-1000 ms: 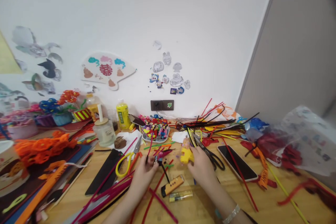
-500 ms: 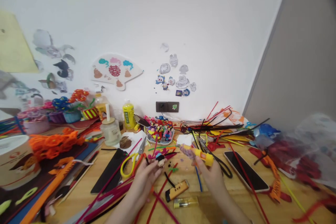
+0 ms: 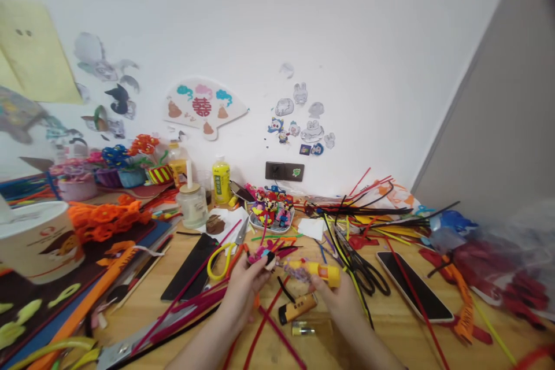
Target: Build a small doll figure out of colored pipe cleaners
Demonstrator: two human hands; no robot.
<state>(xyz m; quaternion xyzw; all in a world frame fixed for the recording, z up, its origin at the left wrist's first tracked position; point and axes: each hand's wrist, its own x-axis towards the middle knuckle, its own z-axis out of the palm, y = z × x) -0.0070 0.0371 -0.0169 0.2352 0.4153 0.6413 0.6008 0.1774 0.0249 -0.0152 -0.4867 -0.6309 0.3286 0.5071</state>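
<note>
Pinched in my left hand is a small pipe-cleaner doll with pink, blue and black parts and a pale face. My right hand grips a yellow stick-shaped tool with an orange section; its kind is unclear. Greyish-purple fuzz covers the tool's front end, which points left, close to the doll's head. Whether tip and doll touch, I cannot tell. Below, between my hands, lie an orange and black lighter and a clear tube with a yellow end.
Yellow-handled scissors and a black slab lie left. Black-handled scissors and a phone lie right. A dish of small dolls stands behind. Loose pipe cleaners cross the table. A paper cup stands far left.
The tool in my right hand has moved left and down, nearer the doll, and lies more level. The doll is turned slightly. The whole view has shifted a little.
</note>
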